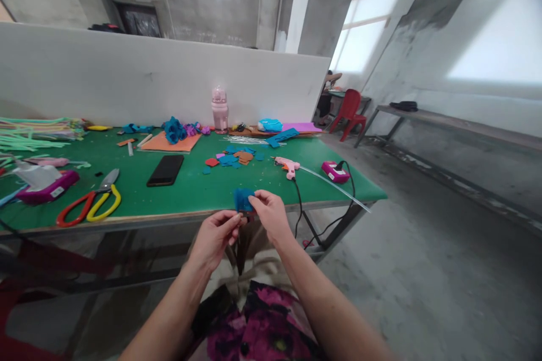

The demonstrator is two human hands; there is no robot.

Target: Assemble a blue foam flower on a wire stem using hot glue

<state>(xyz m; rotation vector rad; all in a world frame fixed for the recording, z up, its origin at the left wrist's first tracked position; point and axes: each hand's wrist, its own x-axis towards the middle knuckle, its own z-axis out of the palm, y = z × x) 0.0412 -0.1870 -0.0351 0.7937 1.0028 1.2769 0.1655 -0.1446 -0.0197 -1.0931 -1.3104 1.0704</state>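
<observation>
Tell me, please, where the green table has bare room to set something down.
Bare green lies between the phone and the glue gun, along the table's near edge. The back, around the bottle, and the left end by the scissors are crowded.

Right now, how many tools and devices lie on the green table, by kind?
Scissors: 1
Glue gun: 1
Phone: 1
Bottle: 1
Total: 4
Both hands, left and right, pinch a blue felt piece in front of the table.
</observation>
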